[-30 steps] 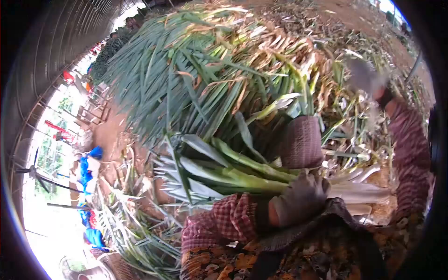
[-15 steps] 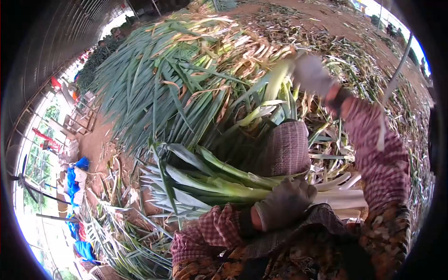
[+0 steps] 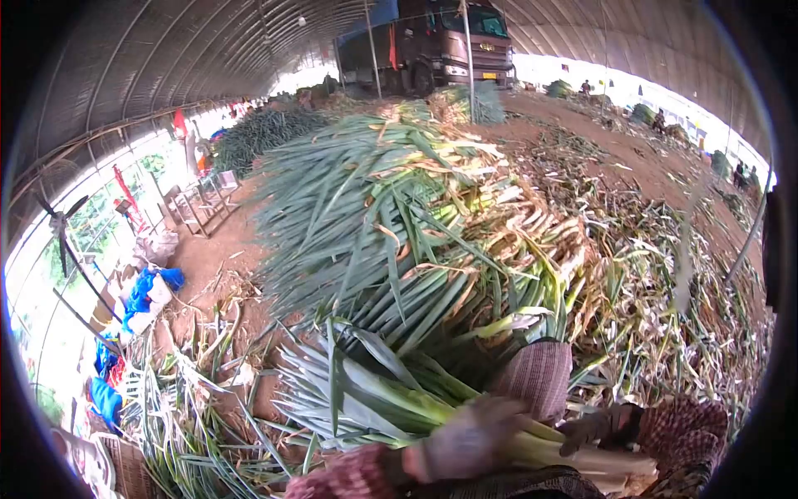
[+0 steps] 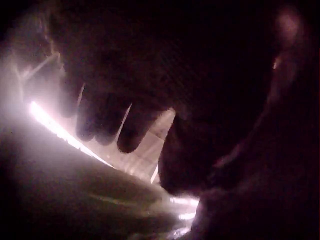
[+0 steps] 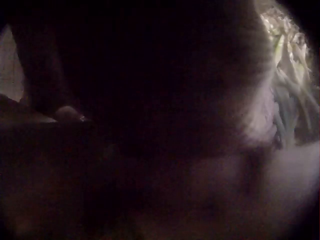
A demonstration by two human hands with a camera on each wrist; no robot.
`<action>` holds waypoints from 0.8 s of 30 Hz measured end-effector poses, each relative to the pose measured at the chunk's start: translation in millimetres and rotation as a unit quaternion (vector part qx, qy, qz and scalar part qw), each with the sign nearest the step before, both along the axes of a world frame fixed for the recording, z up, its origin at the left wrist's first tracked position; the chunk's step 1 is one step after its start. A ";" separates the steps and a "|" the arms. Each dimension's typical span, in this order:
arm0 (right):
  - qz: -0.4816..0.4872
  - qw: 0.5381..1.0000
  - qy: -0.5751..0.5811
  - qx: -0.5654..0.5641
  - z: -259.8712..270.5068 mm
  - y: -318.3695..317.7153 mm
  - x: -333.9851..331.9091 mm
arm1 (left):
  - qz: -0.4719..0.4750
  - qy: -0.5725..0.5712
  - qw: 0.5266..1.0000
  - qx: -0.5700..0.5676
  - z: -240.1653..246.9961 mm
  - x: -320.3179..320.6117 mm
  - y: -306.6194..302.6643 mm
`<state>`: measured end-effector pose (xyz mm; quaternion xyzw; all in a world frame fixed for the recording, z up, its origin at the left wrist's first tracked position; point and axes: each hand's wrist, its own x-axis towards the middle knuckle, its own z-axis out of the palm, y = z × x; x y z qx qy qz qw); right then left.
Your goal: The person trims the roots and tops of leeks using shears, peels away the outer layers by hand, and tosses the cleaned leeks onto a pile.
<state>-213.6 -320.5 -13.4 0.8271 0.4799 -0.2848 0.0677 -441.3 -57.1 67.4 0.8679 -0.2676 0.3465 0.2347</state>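
Observation:
Across the person's lap lies a bundle of leeks (image 3: 416,405), green leaves to the left and pale stalks to the right. The gloved left hand (image 3: 472,441), blurred, grips the bundle at mid-length. Its dark fingers (image 4: 102,120) are spaced over pale stalks (image 4: 142,152) in the left wrist view. To the right, the gloved right hand (image 3: 592,428) holds the bundle's white stalks (image 3: 611,464) from above, fingers bent over them. The right wrist view is too dark to show its fingers.
A large leek pile (image 3: 357,200) rises just ahead, dry leaves (image 3: 549,229) on its right side. The knee (image 3: 539,378) stands beyond the bundle. Loose leeks (image 3: 183,416) lie at left, leaf scraps (image 3: 665,333) at right. A truck (image 3: 474,50) stands far back.
The right hand has come down from the pile to the bundle's stalks. The left hand has shifted slightly left and down. The head view has tilted up, showing the truck.

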 end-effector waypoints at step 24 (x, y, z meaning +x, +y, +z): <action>0.159 0.919 0.278 0.230 156.1 92.5 -146.0 | 0.378 0.360 0.843 -0.128 54.7 -153.2 95.1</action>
